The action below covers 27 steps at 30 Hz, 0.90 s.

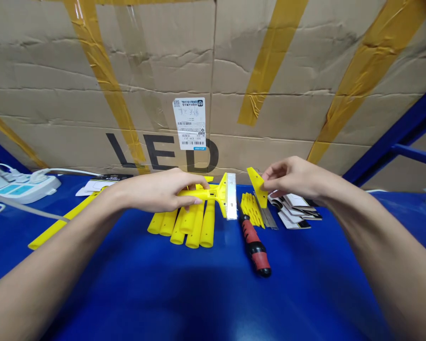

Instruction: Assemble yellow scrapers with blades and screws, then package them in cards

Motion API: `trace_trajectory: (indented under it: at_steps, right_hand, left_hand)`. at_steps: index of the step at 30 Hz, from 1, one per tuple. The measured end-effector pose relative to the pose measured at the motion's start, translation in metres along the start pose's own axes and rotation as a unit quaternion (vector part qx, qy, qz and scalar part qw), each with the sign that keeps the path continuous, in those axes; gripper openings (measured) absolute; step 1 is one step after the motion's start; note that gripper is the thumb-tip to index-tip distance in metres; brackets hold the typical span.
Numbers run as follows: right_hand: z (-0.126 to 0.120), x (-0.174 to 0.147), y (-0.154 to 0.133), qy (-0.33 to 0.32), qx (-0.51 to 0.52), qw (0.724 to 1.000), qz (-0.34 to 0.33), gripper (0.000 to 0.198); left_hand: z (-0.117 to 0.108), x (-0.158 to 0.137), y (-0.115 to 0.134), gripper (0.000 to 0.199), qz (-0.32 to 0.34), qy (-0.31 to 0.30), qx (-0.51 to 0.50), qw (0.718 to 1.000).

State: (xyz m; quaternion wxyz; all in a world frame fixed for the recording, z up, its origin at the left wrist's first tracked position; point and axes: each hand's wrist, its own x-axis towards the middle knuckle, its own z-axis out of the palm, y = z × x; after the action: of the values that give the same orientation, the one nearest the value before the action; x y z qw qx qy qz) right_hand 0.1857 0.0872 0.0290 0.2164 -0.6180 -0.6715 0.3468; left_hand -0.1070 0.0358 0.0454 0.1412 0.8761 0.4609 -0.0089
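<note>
My left hand (170, 190) is closed around the yellow handle of a scraper (221, 193), whose wide head points right and carries a metal blade (231, 196). Pinched in my right hand (287, 177) is a flat yellow scraper cover plate (257, 187), held tilted a little to the right of the blade and apart from it. Below the scraper lie several yellow tubular handles (208, 227). Under the cover plate, more yellow plates (251, 208) rest beside some metal blades (268, 218). A screwdriver with a red and black handle (255, 246) lies in front of them.
Folded printed cards (296, 210) lie at the right. On the left are another yellow scraper (66, 220), a printed card (95, 184) and a white power strip (28, 187) with cables. A large taped cardboard box (145, 94) stands behind the blue tabletop (184, 293).
</note>
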Motion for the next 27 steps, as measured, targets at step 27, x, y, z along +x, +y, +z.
trace_trajectory:
  at_steps: [27]
  right_hand:
    - [0.027, -0.008, -0.013, -0.094, 0.341, 0.935, -0.018, 0.025]
  left_hand:
    - [-0.003, -0.002, 0.002, 0.047, 0.008, 0.015, -0.002, 1.000]
